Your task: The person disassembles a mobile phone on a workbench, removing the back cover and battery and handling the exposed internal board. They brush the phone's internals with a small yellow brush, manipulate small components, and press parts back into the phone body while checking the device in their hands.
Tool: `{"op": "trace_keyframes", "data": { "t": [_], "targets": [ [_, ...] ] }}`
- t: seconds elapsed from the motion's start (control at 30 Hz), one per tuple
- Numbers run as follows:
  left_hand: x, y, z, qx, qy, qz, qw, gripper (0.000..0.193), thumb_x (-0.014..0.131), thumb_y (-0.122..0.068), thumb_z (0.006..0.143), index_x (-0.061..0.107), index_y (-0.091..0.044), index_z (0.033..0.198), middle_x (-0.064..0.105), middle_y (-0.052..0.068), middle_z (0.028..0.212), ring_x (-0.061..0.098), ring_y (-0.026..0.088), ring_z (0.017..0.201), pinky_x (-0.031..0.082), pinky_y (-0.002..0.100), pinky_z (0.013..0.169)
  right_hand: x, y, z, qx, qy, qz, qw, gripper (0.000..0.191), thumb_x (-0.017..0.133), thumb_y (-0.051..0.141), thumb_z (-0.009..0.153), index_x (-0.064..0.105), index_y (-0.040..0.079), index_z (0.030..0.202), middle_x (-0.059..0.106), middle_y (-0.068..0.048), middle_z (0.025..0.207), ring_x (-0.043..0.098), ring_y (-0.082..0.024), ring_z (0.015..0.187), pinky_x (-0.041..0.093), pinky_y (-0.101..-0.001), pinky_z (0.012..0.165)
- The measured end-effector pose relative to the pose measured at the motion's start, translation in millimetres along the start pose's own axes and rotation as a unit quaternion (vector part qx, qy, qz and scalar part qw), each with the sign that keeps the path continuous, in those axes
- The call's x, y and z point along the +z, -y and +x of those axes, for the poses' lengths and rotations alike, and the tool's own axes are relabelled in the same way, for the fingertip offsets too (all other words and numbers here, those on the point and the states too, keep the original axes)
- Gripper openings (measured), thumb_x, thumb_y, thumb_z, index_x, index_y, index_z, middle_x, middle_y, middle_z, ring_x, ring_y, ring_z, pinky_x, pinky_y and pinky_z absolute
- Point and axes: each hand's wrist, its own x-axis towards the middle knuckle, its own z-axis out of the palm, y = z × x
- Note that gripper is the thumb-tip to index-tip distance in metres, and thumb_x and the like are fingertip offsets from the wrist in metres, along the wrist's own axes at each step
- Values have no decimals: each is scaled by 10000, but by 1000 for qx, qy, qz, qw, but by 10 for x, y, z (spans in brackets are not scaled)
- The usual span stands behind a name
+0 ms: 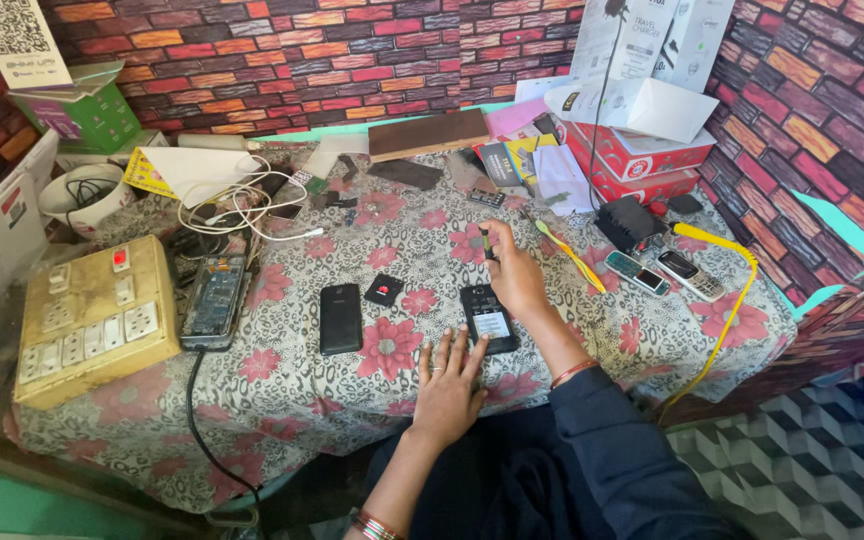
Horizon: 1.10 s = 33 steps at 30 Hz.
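Black and opened at the back, the phone (489, 318) is laid on the floral tablecloth (392, 250), long axis running away from the person. It is steadied by the flat, open left hand (449, 385); a small tool (487, 243) is pinched in the right hand (512, 275), raised beyond it

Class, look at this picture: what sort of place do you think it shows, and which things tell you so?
Probably a small phone repair stall. An opened phone lies under the left hand, the right hand holds a small tool, and a bare circuit board, switchboard and boxes lie around.
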Motion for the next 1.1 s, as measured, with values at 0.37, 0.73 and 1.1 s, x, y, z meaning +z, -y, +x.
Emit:
{"op": "trace_keyframes", "data": {
  "t": [0.37, 0.73, 1.1],
  "targets": [
    [-41, -20, -82, 3, -14, 1, 1000, 931, 745, -310, 849, 213, -223, 1608, 238, 172, 1652, 201, 375, 1523, 99, 597, 1204, 4, 64, -87, -13, -15, -26, 999, 613, 706, 58, 903, 399, 275, 1387, 759, -121, 906, 719, -404, 844, 523, -536, 685],
    [-81, -77, -115, -5, 3, 15, 1000, 932, 732, -309, 859, 189, -233, 1612, 221, 159, 1659, 181, 363, 1532, 87, 597, 1209, -15, 100, -214, -38, -71, -24, 997, 618, 785, 111, 862, 432, 215, 1358, 703, -127, 910, 720, -372, 846, 542, -489, 690],
    [-109, -120, -197, 3, -10, 27, 1000, 953, 752, -309, 843, 194, -245, 1613, 248, 161, 1651, 204, 364, 1529, 106, 591, 1210, -150, -194, -352, -105, -127, 134, 977, 638, 782, 58, 910, 377, 82, 1401, 660, -144, 952, 727, -276, 881, 582, -399, 780]
  ]
}}
